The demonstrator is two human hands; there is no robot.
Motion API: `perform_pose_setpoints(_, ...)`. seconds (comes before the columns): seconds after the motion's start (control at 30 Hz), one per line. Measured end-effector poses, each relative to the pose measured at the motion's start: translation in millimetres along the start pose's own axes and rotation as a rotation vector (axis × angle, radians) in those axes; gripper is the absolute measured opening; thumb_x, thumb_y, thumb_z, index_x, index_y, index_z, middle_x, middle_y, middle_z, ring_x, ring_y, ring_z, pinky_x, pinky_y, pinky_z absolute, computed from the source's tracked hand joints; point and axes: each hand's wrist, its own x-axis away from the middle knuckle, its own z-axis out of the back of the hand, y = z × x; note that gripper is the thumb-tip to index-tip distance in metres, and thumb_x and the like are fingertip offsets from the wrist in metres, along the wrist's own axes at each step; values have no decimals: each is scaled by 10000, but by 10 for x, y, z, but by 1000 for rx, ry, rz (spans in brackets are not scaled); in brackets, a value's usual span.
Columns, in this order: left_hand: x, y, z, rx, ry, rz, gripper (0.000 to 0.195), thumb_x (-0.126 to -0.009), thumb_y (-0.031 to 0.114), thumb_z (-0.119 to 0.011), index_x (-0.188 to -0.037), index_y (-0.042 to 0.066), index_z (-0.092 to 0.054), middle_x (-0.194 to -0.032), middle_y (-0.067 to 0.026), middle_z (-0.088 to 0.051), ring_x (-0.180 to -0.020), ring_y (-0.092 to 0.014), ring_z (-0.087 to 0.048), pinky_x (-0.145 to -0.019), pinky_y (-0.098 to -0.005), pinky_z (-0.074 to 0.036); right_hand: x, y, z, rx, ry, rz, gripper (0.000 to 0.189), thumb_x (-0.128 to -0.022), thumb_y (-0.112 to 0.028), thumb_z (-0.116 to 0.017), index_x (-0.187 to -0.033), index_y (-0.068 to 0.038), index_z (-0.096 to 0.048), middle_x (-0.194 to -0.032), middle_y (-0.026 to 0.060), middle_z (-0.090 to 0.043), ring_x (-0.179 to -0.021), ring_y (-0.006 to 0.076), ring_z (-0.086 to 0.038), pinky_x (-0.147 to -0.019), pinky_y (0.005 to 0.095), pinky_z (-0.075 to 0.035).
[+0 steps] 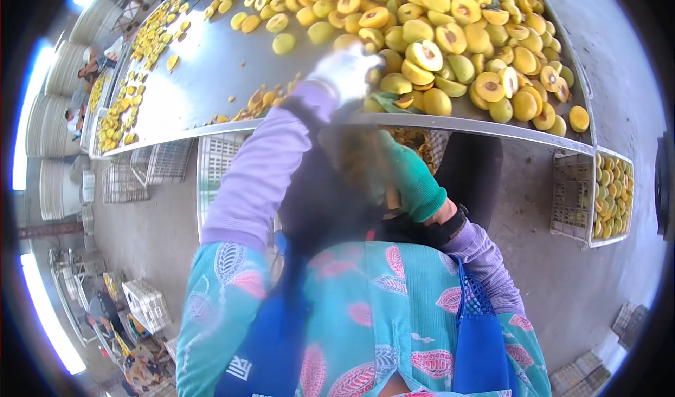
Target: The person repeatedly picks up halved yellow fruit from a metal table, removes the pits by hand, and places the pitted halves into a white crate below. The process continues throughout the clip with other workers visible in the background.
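Note:
My left hand [345,73], in a white glove and blurred, reaches over the metal table's near edge to a heap of yellow stone-fruit halves [432,33]. Its fingers are beside or on the fruit, and whether they hold a piece cannot be made out. Many halves show a brown hollow or stone. Below the table rim [474,125] is my right hand [403,170], in a green glove, close to my lap. A blurred brownish thing [391,198] lies beside it, and the right fingers are not clearly visible.
Smaller pieces and scraps [258,102] lie on the table left of my hand. Under the rim, a container of brown scraps [411,139] shows. A plastic crate [572,199] of fruit halves stands on the floor at right. More crates [169,160] and other people [100,307] are at left.

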Motion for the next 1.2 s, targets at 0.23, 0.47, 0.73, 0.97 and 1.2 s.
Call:
perform_pose_setpoints(0.23, 315, -210, 125, 592, -91, 268, 418, -752, 235, -706, -1100, 27, -609, -961, -157, -660, -892, -302, -641, -813, -372, -502, -220, -186, -115, 926, 355, 892, 241, -1013, -233, -484, -1017, -19, -595, -698, 111, -601, -589, 284, -585, -527, 384, -472)
perform_pose_setpoints(0.47, 1044, 318, -31, 1259, 203, 149, 314, -894, 154, -626, -1163, -6, -604, -1073, -79, -660, -964, -151, -623, -872, -297, -491, -335, 38, -331, 1179, 260, 961, 344, -1016, -317, -476, -899, -4, -557, -633, 184, -594, -548, 350, -581, -503, 434, -438)
perform_pose_setpoints(0.73, 1046, 351, -198, 576, 581, -26, 380, -938, 311, -597, -1118, -23, -609, -1001, -124, -680, -867, -209, -663, -757, -307, -531, -234, 133, -422, 1040, 318, 870, 327, -1013, -312, -481, -913, -7, -543, -656, 218, -588, -574, 369, -590, -509, 445, -438)
perform_pose_setpoints(0.97, 983, 480, -217, 875, 706, 84, 230, -875, 188, -573, -990, 3, -647, -824, -83, -665, -711, -182, -646, -646, -300, -520, -169, 122, -536, 679, 262, 703, 324, -1016, -353, -469, -909, -55, -540, -595, 110, -536, -501, 251, -538, -468, 363, -408)
perform_pose_setpoints(1.2, 1112, 345, -333, 1559, 421, 319, 190, -885, 103, -540, -1002, 26, -668, -810, -102, -672, -708, -201, -656, -624, -309, -530, -161, -23, -471, -728, -765, -428, 375, -1006, -510, -420, -903, -165, -529, -581, -93, -333, -455, 61, -320, -447, 238, -300)
